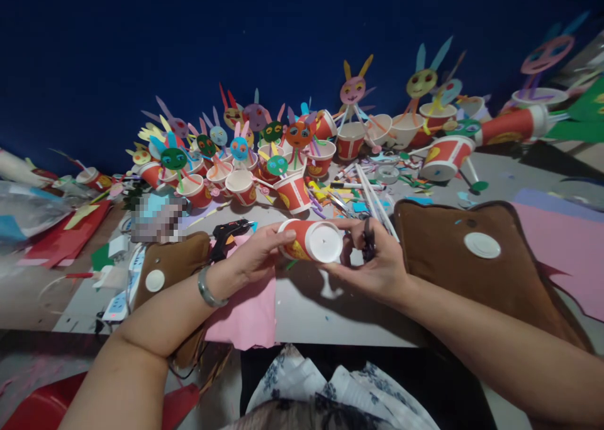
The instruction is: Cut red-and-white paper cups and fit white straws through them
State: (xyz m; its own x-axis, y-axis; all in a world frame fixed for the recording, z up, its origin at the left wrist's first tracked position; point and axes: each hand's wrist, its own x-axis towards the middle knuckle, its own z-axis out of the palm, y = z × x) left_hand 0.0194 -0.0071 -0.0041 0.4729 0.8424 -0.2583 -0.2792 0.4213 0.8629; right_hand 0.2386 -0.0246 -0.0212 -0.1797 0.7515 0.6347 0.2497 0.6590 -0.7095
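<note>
A red and white paper cup (298, 240) lies on its side in the air, its white bottom turned towards me. At the middle of that bottom is a small dark mark, perhaps a slit. My left hand (264, 248) grips the cup near its mouth end, the thumb on the red wall. Dark-handled scissors (369, 240) sit in my right hand (384, 263), their blades hidden or too blurred to see. Fingers of the same hand reach the cup's bottom edge. Pink paper (250, 310) lies under my left forearm.
Paper-cup figures with rabbit-eared faces (240, 147) crowd the back of the table. Coloured scraps (349, 191) and white sticks (375, 194) lie before them. A black glue gun (229, 236) is left, near a power strip (117, 304). Brown cushion-like pads (438, 254) flank my arms.
</note>
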